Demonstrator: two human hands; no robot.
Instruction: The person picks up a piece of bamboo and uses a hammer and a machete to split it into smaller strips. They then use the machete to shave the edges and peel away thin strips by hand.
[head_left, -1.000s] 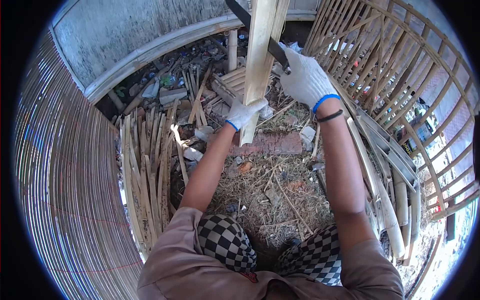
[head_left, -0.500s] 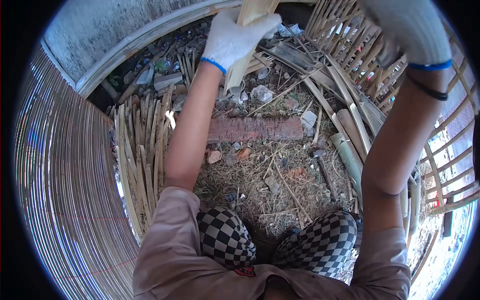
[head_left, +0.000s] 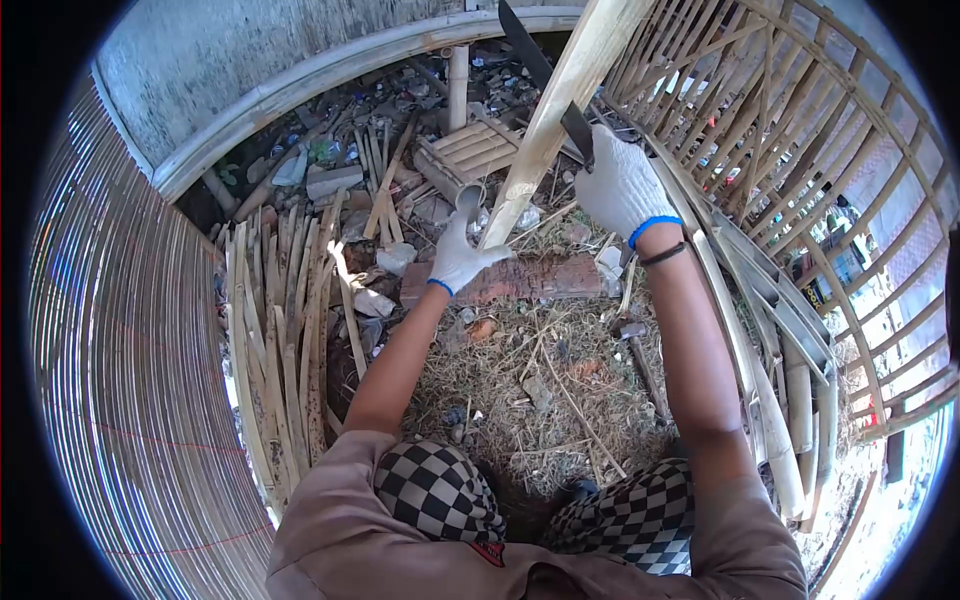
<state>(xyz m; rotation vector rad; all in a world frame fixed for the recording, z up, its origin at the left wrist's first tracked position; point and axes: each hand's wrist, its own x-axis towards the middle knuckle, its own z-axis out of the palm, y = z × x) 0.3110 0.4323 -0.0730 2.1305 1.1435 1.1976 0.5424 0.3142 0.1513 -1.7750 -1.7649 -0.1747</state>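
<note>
A long split bamboo piece (head_left: 556, 118) leans up and away, its lower end by the reddish wooden block or brick (head_left: 550, 278) on the ground. My left hand (head_left: 462, 258), in a white glove with blue cuff, is at that lower end, thumb and fingers spread apart; whether it touches the bamboo is hard to tell. My right hand (head_left: 625, 185), gloved alike, is closed round the handle of a machete (head_left: 524, 42). The dark blade slants across the bamboo, showing on both sides, its middle hidden by the bamboo.
Bamboo strips (head_left: 285, 340) stand stacked at left beside a slatted screen (head_left: 140, 380). A bamboo lattice (head_left: 790, 130) and bamboo poles (head_left: 800, 400) line the right. A short bamboo post (head_left: 458, 88) rises from rubble at the back. Dry grass (head_left: 480, 390) covers the ground before my checkered knees.
My left hand has slid down towards the bamboo's lower end, its grip loosened. My right hand has come down and inward, and the machete now shows across the bamboo.
</note>
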